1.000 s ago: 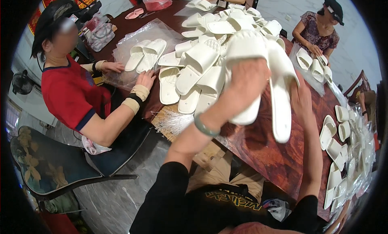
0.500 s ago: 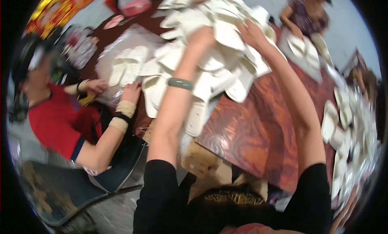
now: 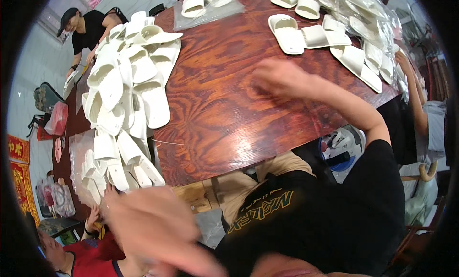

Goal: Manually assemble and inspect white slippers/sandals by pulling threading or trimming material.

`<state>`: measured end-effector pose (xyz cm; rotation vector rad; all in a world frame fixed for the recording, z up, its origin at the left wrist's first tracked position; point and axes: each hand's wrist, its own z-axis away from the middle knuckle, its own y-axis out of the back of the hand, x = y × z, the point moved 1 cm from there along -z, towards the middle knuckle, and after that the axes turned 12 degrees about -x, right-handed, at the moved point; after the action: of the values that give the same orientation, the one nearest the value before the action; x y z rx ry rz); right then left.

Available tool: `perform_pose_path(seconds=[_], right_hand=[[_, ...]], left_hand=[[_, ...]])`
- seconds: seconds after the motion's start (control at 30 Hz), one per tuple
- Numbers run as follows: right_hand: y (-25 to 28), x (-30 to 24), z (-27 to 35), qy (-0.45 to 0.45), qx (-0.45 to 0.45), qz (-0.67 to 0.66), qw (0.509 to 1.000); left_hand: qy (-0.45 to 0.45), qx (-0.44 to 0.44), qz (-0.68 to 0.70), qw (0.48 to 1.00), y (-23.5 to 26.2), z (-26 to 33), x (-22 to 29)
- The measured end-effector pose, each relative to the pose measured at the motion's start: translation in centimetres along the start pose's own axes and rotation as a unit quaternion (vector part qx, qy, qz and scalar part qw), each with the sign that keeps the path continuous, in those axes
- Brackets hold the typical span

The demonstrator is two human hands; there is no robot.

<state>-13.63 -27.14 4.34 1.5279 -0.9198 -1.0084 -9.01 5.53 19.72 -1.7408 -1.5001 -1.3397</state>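
A big heap of white slippers [image 3: 125, 88] lies on the left part of the red-brown wooden table [image 3: 224, 109]. My left hand [image 3: 150, 224] is blurred at the lower left, below the table's near edge, with fingers spread and nothing in it. Motion also blurs my right hand [image 3: 281, 77], which hovers over bare wood near the table's middle. Nothing shows in it, and its fingers cannot be made out. Both hands are clear of the heap.
Loose white slippers [image 3: 311, 35] and clear plastic bags [image 3: 377, 28] lie along the table's far right. A person in black [image 3: 88, 26] sits at the top left, one in red [image 3: 93, 260] at the lower left, and another person's arm [image 3: 418, 100] is at the right.
Both hands held an armful of white slippers above the table. The slippers now lie in the heap, both hands have let go and pulled away, and the view has swung round.
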Motion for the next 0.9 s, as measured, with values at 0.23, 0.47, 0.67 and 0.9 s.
perform_pose_path(seconds=[0.23,0.47,0.67,0.9], right_hand=[[3.6,16.9,11.0,-0.417,0.043,0.113,0.901],[1.5,20.4,10.6,-0.374,0.123,-0.176,0.902],[0.0,13.2,8.3,-0.252,0.191,-0.173,0.933],[-1.8,8.0,10.1,-0.272,0.171,-0.403,0.857]], left_hand=[[0.299,0.066,-0.170,0.937,0.4,-9.1,-17.0],[0.437,0.293,-0.398,0.751,12.1,-17.4,-32.1],[0.511,0.330,-0.375,0.699,15.5,-20.2,-35.1],[0.528,0.250,-0.345,0.734,15.8,-13.6,-32.4]])
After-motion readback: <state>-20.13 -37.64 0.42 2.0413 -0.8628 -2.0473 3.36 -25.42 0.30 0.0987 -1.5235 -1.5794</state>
